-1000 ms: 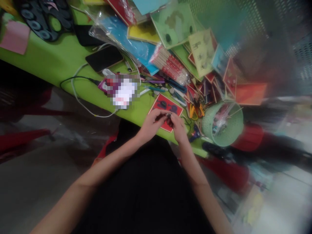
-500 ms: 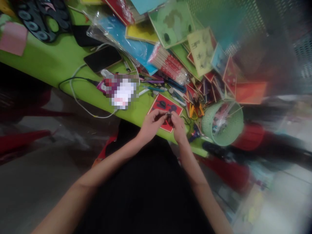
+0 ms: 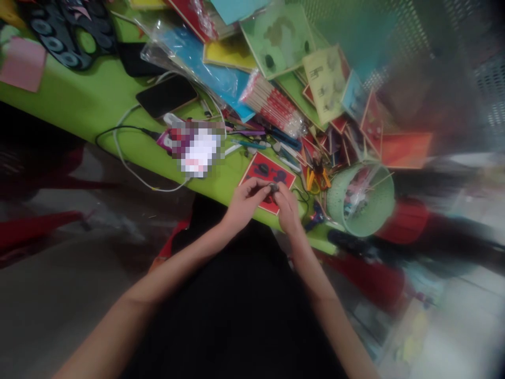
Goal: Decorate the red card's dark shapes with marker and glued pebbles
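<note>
Over a red board [image 3: 282, 175] with dark shapes on it, my left hand [image 3: 248, 199] and my right hand [image 3: 287, 206] meet at the fingertips. Both pinch a small dark grey piece [image 3: 273, 187] between them. The board lies at the near edge of the green table [image 3: 138, 166], partly covered by my hands. Orange-handled scissors [image 3: 317, 180] rest just right of it, and a blue pen [image 3: 250, 143] lies beyond its far edge.
To the right stands a green basket [image 3: 361, 199] with small items inside. Bundled sticks [image 3: 272, 102], coloured boards [image 3: 278, 39] and a blue packet [image 3: 205, 60] are heaped at the back. A black phone [image 3: 166, 97] and a lit phone [image 3: 201, 150] with cables lie left.
The fingers of my right hand have shifted slightly around the small dark piece, which shows a little more. My left hand is nearly unmoved.
</note>
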`<action>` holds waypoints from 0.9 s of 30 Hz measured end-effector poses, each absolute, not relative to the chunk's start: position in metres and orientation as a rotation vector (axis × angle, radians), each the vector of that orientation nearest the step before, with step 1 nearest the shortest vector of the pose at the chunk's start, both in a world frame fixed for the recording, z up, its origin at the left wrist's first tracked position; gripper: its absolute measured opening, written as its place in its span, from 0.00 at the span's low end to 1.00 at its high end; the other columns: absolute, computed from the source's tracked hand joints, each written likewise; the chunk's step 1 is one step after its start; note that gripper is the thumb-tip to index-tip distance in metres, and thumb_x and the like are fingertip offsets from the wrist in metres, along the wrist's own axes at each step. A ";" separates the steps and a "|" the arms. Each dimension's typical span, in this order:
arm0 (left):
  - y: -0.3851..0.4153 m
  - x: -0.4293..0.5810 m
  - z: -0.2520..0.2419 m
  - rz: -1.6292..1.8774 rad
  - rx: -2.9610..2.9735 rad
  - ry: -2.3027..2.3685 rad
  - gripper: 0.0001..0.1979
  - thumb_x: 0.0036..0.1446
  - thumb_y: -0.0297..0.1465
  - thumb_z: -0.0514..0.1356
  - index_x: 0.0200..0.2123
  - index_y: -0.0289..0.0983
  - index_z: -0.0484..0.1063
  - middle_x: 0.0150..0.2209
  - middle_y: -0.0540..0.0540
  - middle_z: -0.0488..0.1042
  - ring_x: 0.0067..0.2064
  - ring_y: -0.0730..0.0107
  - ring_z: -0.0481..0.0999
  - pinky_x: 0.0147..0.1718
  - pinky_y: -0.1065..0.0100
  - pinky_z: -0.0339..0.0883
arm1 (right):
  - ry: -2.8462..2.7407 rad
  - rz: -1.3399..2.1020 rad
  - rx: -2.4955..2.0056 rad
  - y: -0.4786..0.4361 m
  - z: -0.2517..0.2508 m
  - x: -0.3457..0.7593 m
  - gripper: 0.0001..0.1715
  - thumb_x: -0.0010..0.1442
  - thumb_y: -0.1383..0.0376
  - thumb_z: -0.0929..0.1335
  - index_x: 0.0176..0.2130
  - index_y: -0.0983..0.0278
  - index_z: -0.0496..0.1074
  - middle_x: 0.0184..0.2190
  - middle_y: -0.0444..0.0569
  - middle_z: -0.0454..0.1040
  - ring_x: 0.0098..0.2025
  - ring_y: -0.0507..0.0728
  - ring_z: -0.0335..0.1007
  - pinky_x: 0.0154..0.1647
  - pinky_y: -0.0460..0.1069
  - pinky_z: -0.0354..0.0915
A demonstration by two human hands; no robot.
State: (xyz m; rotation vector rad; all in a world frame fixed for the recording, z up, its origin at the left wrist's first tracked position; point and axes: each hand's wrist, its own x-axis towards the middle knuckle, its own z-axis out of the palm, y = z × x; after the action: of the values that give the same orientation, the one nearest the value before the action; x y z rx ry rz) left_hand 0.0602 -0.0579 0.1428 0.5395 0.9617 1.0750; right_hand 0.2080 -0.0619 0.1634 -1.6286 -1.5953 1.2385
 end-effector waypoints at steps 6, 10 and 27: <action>-0.059 0.062 0.144 1.111 0.628 0.978 0.09 0.61 0.37 0.69 0.38 0.38 0.79 0.35 0.49 0.81 0.37 0.72 0.80 0.42 0.67 0.77 | -1.633 1.167 -1.678 -0.058 0.167 0.205 0.23 0.74 0.48 0.59 0.31 0.58 0.59 0.28 0.41 0.63 0.31 0.54 0.60 0.35 0.52 0.54; -0.059 0.064 0.138 1.100 0.567 0.991 0.09 0.60 0.38 0.70 0.38 0.38 0.79 0.35 0.50 0.80 0.37 0.71 0.80 0.42 0.66 0.77 | -1.711 1.117 -1.727 -0.057 0.167 0.205 0.21 0.73 0.50 0.59 0.32 0.58 0.60 0.28 0.42 0.65 0.32 0.55 0.61 0.35 0.52 0.54; -0.051 0.052 0.133 1.010 0.622 0.947 0.11 0.60 0.38 0.69 0.34 0.37 0.75 0.31 0.51 0.77 0.33 0.73 0.78 0.37 0.69 0.74 | -1.930 1.009 -1.800 -0.058 0.167 0.207 0.17 0.70 0.56 0.59 0.30 0.58 0.64 0.26 0.44 0.68 0.29 0.57 0.62 0.32 0.51 0.53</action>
State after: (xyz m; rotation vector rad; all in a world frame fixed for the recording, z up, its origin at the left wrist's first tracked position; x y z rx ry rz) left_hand 0.0522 -0.0511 0.1329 0.6222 0.9474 1.0101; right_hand 0.2066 -0.0578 0.1668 -1.7997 -1.9295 1.0094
